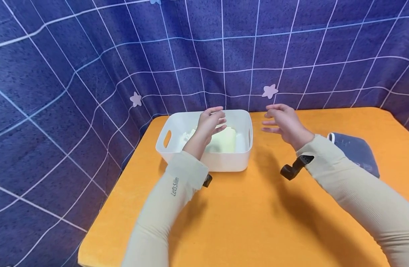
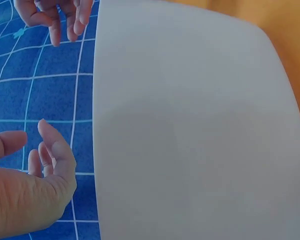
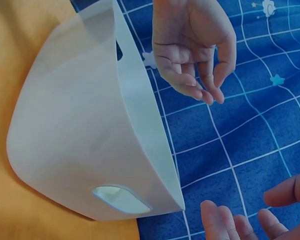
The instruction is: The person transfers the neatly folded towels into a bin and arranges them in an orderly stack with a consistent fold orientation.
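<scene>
A white plastic bin (image 1: 224,162) with oval handle holes stands near the far edge of the orange table. Inside it lies a pale yellow-green item (image 1: 228,139), partly covered by my left arm in the head view. My left hand (image 1: 209,124) hovers over the bin, fingers loosely bent and holding nothing. To the right of the bin my right hand (image 1: 284,122) is held in the air, its fingers loosely spread and nothing in them. Both hands appear above the rim in the right wrist view, the left hand (image 3: 195,50) hanging past the bin's long side.
A dark blue-grey cloth item (image 1: 356,154) with a white edge lies on the orange table (image 1: 237,222) at the right, partly behind my right sleeve. A blue gridded curtain (image 1: 237,55) with star shapes hangs behind the table and along its left side.
</scene>
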`<act>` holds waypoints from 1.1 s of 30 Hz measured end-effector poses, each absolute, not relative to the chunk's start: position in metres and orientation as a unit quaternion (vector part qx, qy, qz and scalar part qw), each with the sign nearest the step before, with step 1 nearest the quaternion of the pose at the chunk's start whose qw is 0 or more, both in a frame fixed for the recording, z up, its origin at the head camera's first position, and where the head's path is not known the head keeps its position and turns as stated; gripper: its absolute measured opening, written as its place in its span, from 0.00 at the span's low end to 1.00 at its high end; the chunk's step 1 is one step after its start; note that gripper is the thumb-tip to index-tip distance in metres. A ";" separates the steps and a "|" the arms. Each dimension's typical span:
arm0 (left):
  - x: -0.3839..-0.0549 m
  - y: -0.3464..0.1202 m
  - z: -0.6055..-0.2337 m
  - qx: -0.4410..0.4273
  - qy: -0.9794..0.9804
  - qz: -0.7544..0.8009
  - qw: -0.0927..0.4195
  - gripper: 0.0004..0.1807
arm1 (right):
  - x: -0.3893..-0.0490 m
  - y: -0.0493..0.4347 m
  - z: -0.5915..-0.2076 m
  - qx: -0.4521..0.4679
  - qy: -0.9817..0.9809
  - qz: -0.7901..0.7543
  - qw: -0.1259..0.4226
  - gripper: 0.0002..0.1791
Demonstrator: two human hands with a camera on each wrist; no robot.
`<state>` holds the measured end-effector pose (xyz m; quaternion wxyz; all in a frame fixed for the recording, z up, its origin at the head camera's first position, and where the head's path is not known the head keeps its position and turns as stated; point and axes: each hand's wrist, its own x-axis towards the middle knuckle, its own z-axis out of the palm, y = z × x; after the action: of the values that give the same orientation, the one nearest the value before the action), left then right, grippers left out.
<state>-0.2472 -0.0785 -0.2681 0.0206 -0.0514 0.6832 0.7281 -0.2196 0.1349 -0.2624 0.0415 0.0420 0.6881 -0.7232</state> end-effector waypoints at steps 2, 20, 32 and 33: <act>-0.247 -0.075 -0.268 -0.049 0.682 0.729 0.022 0.18 | -0.220 0.136 -0.262 0.041 0.691 -0.721 0.041 0.18; -0.248 -0.043 -0.273 -0.038 0.668 0.742 0.042 0.17 | -0.215 0.152 -0.257 0.045 0.690 -0.722 0.034 0.11; -0.249 -0.022 -0.278 -0.030 0.660 0.749 0.054 0.15 | -0.213 0.164 -0.258 0.047 0.685 -0.726 0.032 0.08; -0.249 -0.021 -0.278 -0.029 0.660 0.749 0.056 0.15 | -0.213 0.165 -0.258 0.048 0.686 -0.726 0.030 0.08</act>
<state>-0.2494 -0.0211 -0.2779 0.0556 -0.0286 0.6596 0.7490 -0.2128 0.1647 -0.2581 0.0304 0.0478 0.6857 -0.7257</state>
